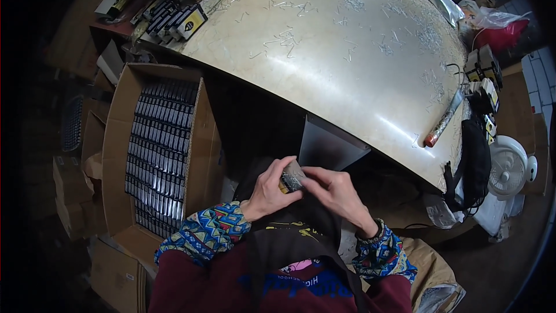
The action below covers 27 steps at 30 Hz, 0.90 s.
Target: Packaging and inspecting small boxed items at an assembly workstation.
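Note:
Over my lap, my left hand (271, 188) is wrapped round a small box (293, 173) with a grey-beige flap and a yellow-and-black side. Small shiny metal pieces seem to show at its opening, though they are too small to make out well. My right hand (336, 194) meets the box from the right, its thumb and fingertips closed together at the box's edge. Parts of the box are hidden behind my fingers. Both forearms wear patterned blue sleeve covers.
A large carton (197, 133) at left holds rows of dark packs. Bent metal pieces (284, 39) lie scattered over the table (243, 64). Small yellow-and-black boxes (188, 22) stand at its far left corner. An orange-ended tube (443, 120) and a white fan (508, 165) are at right.

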Tool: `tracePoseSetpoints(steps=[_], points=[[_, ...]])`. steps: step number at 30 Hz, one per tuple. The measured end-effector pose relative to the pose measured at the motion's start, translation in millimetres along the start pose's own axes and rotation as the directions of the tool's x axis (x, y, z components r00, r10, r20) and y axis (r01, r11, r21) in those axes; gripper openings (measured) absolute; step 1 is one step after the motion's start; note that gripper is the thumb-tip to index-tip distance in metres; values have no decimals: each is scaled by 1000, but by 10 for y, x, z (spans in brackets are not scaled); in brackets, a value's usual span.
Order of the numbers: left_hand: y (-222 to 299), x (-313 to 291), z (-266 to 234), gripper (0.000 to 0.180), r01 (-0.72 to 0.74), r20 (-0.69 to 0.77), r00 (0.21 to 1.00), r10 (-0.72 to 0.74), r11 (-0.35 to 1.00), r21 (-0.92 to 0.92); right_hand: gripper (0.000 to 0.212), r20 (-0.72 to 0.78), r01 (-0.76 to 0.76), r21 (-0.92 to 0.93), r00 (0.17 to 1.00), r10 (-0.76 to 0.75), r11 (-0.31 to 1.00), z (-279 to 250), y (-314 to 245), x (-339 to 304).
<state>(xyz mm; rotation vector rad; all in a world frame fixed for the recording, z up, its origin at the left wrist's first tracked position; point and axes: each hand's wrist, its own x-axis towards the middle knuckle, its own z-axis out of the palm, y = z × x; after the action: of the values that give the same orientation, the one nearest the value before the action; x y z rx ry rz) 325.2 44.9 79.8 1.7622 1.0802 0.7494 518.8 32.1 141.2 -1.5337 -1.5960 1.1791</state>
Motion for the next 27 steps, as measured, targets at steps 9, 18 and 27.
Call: tracePoseSetpoints(steps=[9,18,27], points=[[184,297,-21,88,5,40,999,-3,1000,-28,18,-132,-99,73,985,108,992,-203,-59,134],[327,373,38,79,-103,-89,990,110,992,79,20,-297,367,-337,833,-467,867,59,-66,289],[338,415,-71,80,-162,-34,985,171,969,186,12,-206,219,19,956,-210,976,-45,-20,270]])
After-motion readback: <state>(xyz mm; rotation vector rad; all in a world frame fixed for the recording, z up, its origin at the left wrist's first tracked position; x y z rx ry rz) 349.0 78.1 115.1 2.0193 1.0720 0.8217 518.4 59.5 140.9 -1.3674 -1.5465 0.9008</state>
